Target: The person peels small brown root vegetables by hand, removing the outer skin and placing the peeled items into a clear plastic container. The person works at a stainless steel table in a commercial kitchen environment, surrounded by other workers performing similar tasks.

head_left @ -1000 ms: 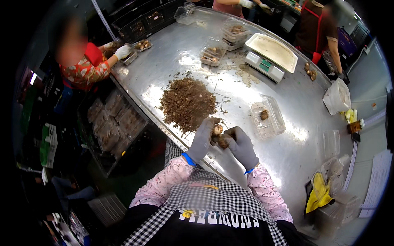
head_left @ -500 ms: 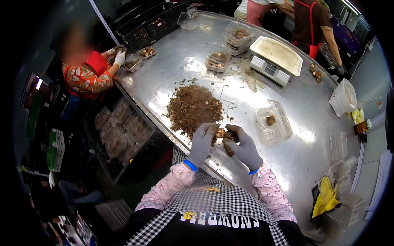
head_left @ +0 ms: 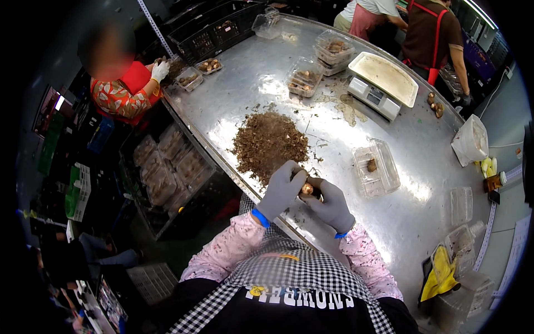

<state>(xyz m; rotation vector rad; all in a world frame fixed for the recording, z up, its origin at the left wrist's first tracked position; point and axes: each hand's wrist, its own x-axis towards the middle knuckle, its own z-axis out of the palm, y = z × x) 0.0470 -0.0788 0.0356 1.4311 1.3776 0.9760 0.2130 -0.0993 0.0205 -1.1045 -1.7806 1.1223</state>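
Between my gloved hands, over the table's near edge, is a small brown taro-like root [head_left: 307,189] with a pale, shiny end. My left hand [head_left: 282,190], in a grey glove, curls around it from the left. My right hand [head_left: 329,204], gloved alike, closes on it from the other side; the fingertips are partly hidden. A heap of brown peelings [head_left: 268,146] lies just beyond my left hand. To the right, a clear hinged plastic box [head_left: 384,177] stands open, with one brown root [head_left: 371,165] inside.
A white scale [head_left: 376,99] stands at the far right of the metal table [head_left: 245,89]. Filled clear boxes [head_left: 305,78] are behind the heap. A co-worker [head_left: 119,92] handles roots at the left edge. Below is a black crate [head_left: 167,167] of packed boxes. A yellow cloth [head_left: 439,275] lies right.
My hands have drawn closer together and turned the root, so its pale end now shows between them. The whole view has shifted slightly, and the box stays where it was.
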